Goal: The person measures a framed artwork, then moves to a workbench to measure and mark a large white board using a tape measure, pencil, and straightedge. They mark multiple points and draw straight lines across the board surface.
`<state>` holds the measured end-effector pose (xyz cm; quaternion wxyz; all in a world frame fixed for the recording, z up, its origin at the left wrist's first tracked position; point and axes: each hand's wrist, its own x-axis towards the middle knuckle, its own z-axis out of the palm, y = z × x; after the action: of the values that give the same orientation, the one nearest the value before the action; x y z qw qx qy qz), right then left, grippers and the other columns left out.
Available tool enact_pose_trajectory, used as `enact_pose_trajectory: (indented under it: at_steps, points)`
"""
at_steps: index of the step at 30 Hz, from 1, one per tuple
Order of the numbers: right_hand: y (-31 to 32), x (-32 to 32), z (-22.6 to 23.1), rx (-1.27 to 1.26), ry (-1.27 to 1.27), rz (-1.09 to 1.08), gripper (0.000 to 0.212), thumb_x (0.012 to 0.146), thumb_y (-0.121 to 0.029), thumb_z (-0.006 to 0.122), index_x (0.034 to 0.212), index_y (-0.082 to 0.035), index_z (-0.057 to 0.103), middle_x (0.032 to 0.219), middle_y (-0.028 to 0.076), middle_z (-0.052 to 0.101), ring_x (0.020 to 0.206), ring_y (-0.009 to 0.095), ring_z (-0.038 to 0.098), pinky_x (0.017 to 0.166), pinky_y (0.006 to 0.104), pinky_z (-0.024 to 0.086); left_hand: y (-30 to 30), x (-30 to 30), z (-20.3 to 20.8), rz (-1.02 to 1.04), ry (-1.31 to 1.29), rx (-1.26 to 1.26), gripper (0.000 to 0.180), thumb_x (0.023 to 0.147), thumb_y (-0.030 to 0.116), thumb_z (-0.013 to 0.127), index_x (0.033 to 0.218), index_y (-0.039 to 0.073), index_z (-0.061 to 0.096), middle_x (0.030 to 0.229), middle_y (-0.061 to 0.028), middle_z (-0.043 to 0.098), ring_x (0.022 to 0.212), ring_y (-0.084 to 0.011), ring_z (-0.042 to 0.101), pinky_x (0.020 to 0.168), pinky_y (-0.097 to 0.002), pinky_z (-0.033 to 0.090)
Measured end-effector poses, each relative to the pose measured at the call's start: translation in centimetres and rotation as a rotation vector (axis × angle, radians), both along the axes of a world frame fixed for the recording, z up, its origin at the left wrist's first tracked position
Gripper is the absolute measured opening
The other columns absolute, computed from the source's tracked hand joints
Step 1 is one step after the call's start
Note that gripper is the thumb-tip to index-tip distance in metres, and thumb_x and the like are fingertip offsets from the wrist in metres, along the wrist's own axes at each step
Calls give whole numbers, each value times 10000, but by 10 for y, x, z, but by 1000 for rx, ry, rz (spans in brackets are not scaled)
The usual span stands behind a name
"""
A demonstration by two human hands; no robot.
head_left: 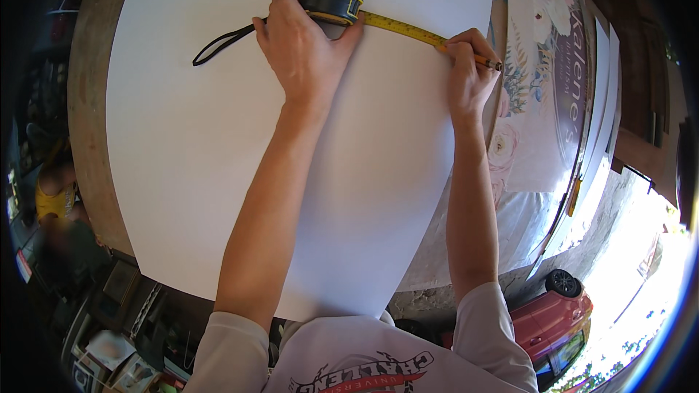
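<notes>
A black tape measure (331, 1) with yellow trim rests on a large white sheet (196, 145). Wrapped around its case is my left hand (302, 47), fingers behind it and thumb at the front corner. A black wrist strap (222, 44) trails from the case to the left. The yellow tape blade (404, 30) runs out rightward across the sheet. At the blade's far end my right hand (470, 73) is closed around an orange pencil (483, 61), its eraser end pointing right. The pencil's tip is hidden by my fingers.
A wooden tabletop (95, 116) shows along the sheet's left side. To the right lies a floral printed banner (539, 80) with more sheets at its edge. Farther left sits a person in yellow (54, 193). A red car (550, 320) stands at lower right.
</notes>
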<state>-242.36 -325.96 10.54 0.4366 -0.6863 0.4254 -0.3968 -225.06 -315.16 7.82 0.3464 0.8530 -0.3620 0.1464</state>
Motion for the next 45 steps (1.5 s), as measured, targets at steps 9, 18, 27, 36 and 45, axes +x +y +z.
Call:
enact_pose_trajectory:
  at_steps: [9, 18, 27, 36, 45]
  points:
    - [-1, -2, -1, 3, 38, 0, 158, 848, -20, 502, 740, 38, 602, 641, 40, 588, 612, 62, 416, 569, 255, 355, 0, 1, -3, -6, 16, 11, 749, 685, 429, 913, 1140, -32, 536, 1107, -174, 609, 1046, -359, 621, 1065, -668, 378]
    - [-1, -3, -5, 11, 25, 11, 165, 853, -28, 498, 735, 38, 593, 633, 39, 584, 612, 62, 419, 576, 258, 367, 0, 2, -4, -8, 0, 19, 755, 677, 430, 920, 1123, -29, 519, 1093, -172, 603, 1043, -356, 616, 1064, -670, 384]
    - [-1, -2, -8, 18, -4, -2, 159, 849, -27, 497, 730, 35, 583, 608, 30, 559, 616, 57, 409, 571, 257, 355, 0, 1, -2, 2, 13, 37, 755, 679, 436, 918, 1116, -34, 519, 1093, -176, 606, 1056, -360, 613, 1058, -677, 386]
    - [-38, -85, 5, 407, -793, -268, 134, 927, -62, 562, 921, 25, 665, 810, 69, 606, 641, 112, 491, 538, 238, 374, 1, 2, 1, -14, 56, 19, 731, 679, 416, 904, 1110, -48, 538, 1096, -187, 604, 1096, -382, 591, 1079, -681, 354]
    - [-37, -154, 4, 388, 299, -126, 323, 1047, -335, 593, 1148, -43, 688, 796, -9, 643, 596, 41, 457, 486, 216, 342, 149, -81, 64, -117, 375, -53, 897, 665, 337, 927, 1366, -29, 503, 1219, -203, 584, 1108, -381, 585, 1041, -502, 452]
